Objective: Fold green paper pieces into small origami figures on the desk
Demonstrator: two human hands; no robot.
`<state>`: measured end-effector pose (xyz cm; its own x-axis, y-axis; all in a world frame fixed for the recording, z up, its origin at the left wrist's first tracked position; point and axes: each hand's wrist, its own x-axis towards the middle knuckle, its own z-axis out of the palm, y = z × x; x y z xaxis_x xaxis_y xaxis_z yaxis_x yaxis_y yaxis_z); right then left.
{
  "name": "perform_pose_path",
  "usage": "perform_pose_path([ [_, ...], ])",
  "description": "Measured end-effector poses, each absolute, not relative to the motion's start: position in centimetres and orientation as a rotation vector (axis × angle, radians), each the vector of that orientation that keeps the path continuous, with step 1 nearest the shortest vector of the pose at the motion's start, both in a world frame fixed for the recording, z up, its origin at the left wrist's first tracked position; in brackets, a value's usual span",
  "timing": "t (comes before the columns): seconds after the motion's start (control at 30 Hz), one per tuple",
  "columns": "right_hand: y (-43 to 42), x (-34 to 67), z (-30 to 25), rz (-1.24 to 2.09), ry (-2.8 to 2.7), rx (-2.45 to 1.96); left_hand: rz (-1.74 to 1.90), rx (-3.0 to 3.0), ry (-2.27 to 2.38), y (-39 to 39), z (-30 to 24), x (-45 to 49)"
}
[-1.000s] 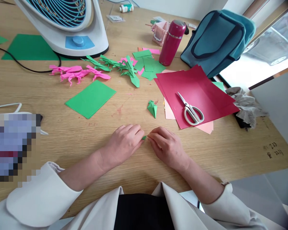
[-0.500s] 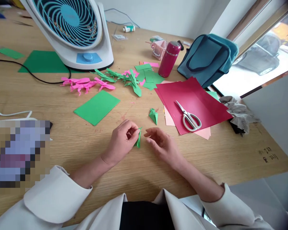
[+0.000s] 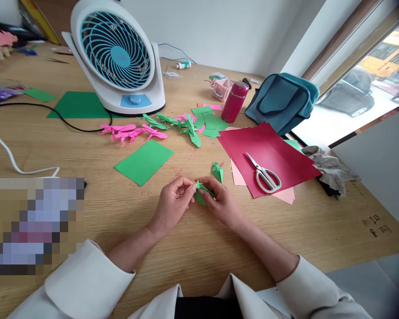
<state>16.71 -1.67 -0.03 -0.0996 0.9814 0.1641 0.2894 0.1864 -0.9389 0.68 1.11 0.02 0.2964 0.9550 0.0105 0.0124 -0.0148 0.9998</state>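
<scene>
Between both hands is a small piece of folded green paper (image 3: 200, 199), partly hidden by fingers. My left hand (image 3: 174, 199) pinches its left edge between thumb and forefinger. My right hand (image 3: 222, 201) is closed on its right side, thumb in front and fingers behind. Just beyond the right hand lies another folded green paper piece (image 3: 217, 173) on the wooden table (image 3: 186, 248). Farther left rests a flat green paper sheet (image 3: 144, 162). Several folded pink paper figures (image 3: 128, 132) and green paper figures (image 3: 191, 130) lie behind it.
White-handled scissors (image 3: 265, 176) lie on red paper sheets (image 3: 286, 155) at the right. Behind stand a red flask (image 3: 235, 102), a pink basket (image 3: 222, 90) and a teal bag (image 3: 282, 102). A white fan (image 3: 142, 84) stands back left; a black cable (image 3: 76, 128) runs beside it.
My right hand has moved left and taken hold of the folded green paper, which is now turned and spread wider. My left hand still pinches it. The head view has shifted, showing more at the top.
</scene>
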Motion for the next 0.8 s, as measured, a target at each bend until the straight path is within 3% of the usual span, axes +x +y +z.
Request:
perform_pose_path([
  [0.37,-2.1,17.9,-0.4,1.189,-1.473,-1.197,1.027,1.461,0.900,1.5,-0.4,0.8],
  [0.8,-2.4,17.8,-0.4,1.219,-1.554,-1.185,1.077,1.555,0.898,1.7,-0.6,0.5],
])
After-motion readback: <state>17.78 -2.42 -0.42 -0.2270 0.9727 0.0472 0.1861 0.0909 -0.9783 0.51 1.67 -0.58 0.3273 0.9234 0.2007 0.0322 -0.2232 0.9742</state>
